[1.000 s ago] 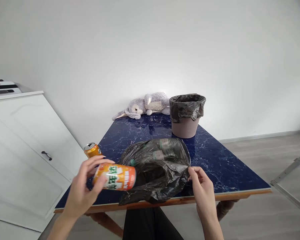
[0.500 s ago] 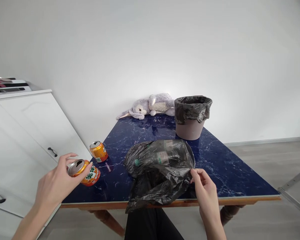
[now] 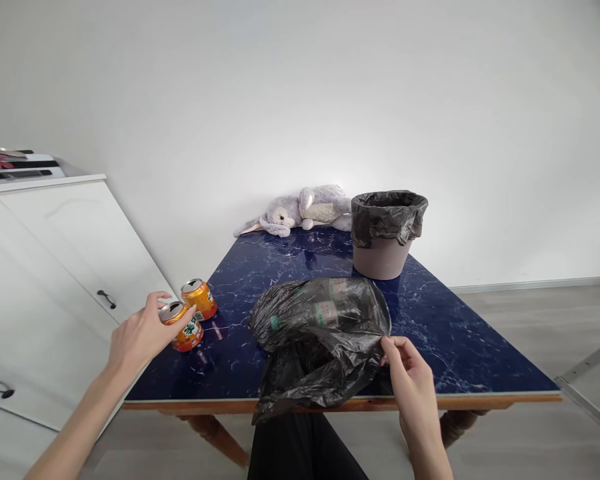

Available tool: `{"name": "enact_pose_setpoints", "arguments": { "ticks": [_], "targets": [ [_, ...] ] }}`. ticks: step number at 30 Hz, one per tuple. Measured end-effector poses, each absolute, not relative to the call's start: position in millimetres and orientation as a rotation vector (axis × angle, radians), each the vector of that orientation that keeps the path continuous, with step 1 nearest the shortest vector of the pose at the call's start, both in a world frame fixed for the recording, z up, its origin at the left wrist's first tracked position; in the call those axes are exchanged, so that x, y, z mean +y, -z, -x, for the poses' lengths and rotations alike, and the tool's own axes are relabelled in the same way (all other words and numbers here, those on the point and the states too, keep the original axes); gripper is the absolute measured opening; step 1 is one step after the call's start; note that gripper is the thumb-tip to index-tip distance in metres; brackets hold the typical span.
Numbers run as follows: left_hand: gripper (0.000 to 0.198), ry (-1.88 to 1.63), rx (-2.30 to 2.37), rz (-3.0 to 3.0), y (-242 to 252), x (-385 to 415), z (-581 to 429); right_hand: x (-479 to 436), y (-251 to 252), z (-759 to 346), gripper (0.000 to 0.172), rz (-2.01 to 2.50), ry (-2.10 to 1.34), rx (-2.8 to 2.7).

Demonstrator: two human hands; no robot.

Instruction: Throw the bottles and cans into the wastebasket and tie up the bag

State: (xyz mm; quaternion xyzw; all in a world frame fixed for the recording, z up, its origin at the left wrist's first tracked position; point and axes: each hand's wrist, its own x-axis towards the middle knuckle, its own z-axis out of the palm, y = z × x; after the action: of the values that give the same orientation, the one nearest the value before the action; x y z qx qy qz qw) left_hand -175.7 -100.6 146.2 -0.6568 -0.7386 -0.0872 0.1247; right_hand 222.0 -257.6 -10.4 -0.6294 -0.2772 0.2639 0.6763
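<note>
My left hand (image 3: 143, 331) is closed around an orange drink can (image 3: 186, 332) with an opened top, at the left side of the blue table. Just behind it stands a second orange can (image 3: 201, 300), upright and also opened. My right hand (image 3: 411, 373) pinches the right edge of a black plastic bag (image 3: 300, 353). The bag lies at the front of the table, its near edge hanging over the rim. Through its thin film, bottles (image 3: 327, 312) with pale labels and a green cap show dimly.
A bin (image 3: 383, 260) with a black liner stands at the back right of the blue marbled table (image 3: 455, 333). A grey plush rabbit (image 3: 305, 210) lies against the wall. White cabinets (image 3: 70, 267) border the table on the left.
My left hand has moved away from me and slightly right with the can, bringing it close to the second can. My right hand keeps its place on the bag.
</note>
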Motion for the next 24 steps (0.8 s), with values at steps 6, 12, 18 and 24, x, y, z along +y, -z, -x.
{"name": "enact_pose_setpoints", "arguments": {
  "ticks": [6, 12, 18, 24],
  "targets": [
    [0.071, 0.348, -1.985, 1.956, -133, -101, 178, -259, 7, -223, 0.057, 1.427, -0.603, -0.625],
    [0.05, 0.829, -1.672, 1.727, -119, -125, 175, -261, 1, -221, 0.056, 1.462, -0.622, -0.621],
    [0.02, 0.753, -1.253, 2.638, -101, -158, 140, -258, 8, -219, 0.054, 1.456, -0.608, -0.644],
    [0.029, 0.58, -1.132, 3.134, -87, -174, 92, -259, 11, -219, 0.054, 1.451, -0.597, -0.621]
  ]
}}
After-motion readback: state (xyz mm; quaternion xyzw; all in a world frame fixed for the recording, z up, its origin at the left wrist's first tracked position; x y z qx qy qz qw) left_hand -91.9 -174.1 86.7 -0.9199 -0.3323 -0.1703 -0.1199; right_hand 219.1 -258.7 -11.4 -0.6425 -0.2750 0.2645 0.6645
